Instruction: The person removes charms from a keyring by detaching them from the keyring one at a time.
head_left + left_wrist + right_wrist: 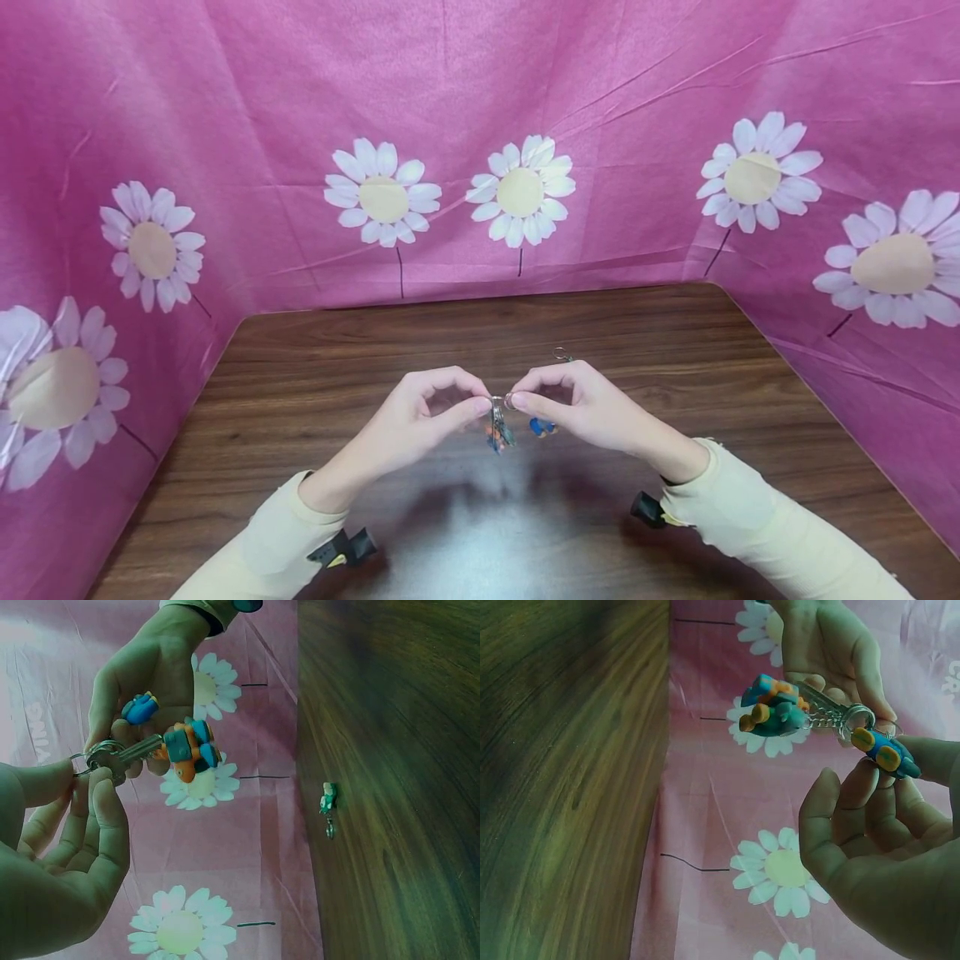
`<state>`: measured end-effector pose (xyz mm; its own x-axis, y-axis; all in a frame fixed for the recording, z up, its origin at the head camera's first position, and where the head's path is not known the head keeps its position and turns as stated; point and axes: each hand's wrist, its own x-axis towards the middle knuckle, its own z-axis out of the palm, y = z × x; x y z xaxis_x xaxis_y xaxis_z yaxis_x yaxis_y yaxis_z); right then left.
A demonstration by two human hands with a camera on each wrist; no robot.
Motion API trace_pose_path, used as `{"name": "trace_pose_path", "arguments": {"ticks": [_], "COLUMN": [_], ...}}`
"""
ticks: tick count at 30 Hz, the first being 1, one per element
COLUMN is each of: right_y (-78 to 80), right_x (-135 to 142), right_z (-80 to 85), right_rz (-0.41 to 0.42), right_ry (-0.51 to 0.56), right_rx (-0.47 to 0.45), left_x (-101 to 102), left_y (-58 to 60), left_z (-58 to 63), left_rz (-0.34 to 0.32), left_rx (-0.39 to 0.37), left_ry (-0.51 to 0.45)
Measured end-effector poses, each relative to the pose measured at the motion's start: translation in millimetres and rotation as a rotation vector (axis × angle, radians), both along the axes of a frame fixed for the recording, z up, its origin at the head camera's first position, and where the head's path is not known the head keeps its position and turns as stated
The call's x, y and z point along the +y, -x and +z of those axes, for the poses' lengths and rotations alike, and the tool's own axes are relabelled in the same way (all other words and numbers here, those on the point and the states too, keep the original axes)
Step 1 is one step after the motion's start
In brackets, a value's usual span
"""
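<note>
Both hands are raised over the table, fingertips nearly meeting. My left hand (420,417) pinches a metal key ring, from which hang a key (142,750) and small figurine charms. One is an orange figurine (182,769) with blue-green parts; beside it in the right wrist view hangs a green figurine (780,721) on a chain. My right hand (596,408) pinches a ring between thumb and fingers, close against the left hand's ring. Below those fingers dangles a blue figurine (885,750) with yellow feet. Whether the two rings are linked is too small to tell.
A green-and-white figurine keychain (328,799) lies on the wooden table (315,350), its ring (560,353) showing behind the right hand in the head view. Pink cloth (450,67) with white daisies stands around the table's back and sides.
</note>
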<state>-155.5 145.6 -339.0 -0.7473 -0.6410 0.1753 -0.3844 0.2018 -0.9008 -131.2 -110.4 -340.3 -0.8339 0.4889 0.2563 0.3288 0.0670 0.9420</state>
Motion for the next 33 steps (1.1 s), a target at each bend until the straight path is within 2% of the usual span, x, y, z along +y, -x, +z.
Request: {"name": "trace_pose_path", "arguments": {"ticks": [6,12,20,27,33], "right_y": [0.8,0.6,-0.3,0.8,0.3], "right_x": [-3,-5,-5,-6,-7], "right_z": [-6.4,-10.5,-10.7,-13.5,-15.5], "right_rz": [0.027,0.056,0.032,-0.036,-0.016], "right_ry": [0.035,0.077,0.134,0.149,0.154], "right_rx": [-0.020,-0.008,0.006,0.041,0.050], "left_x": [2,2,3,7,9], "left_y": [-0.7,-0.9,-0.5,-0.7,-1.0], "left_z": [-0.3,-1.2,-1.5,-0.9,-2.1], "left_rz": [0.019,0.037,0.030,0.024,0.018], "left_rx": [-0.045,-0.027,-0.022,-0.051,-0.051], "left_ry": [-0.059,-0.052,-0.070,-0.113,-0.145]}}
